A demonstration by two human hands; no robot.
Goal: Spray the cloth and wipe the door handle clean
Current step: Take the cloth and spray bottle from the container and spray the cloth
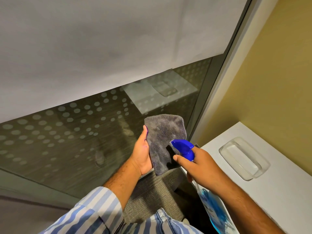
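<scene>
Two bare hands meet in front of a glass door (70, 149) patterned with rows of frosted dots; its upper part is covered by a plain white sheet (101, 48). No brand or writing can be read anywhere: the spray bottle (214, 210) carries a blue label, but its print is too blurred to make out.

To the right, a white surface (278, 191) runs along a mustard-yellow wall (270, 81), and a clear, shallow plastic tray (244, 157) sits on it. Grey carpet (152, 191) covers the floor below the hands. A blue-and-white striped sleeve (94, 211) covers the left forearm, and light denim shows at the bottom edge.

The left hand (141, 154) holds a grey microfibre cloth (163, 137) spread upright, its grip closed along the cloth's left edge with the thumb on the front and the palm behind. The right hand (200, 164) is wrapped tight around the neck of the spray bottle, and the thumb lies alongside the trigger head. The bottle's blue nozzle (182, 146) points left at the cloth's lower right area, just beside the fabric. The bottle's clear body, with blue liquid inside, hangs below the right wrist. A door handle cannot be made out.
</scene>
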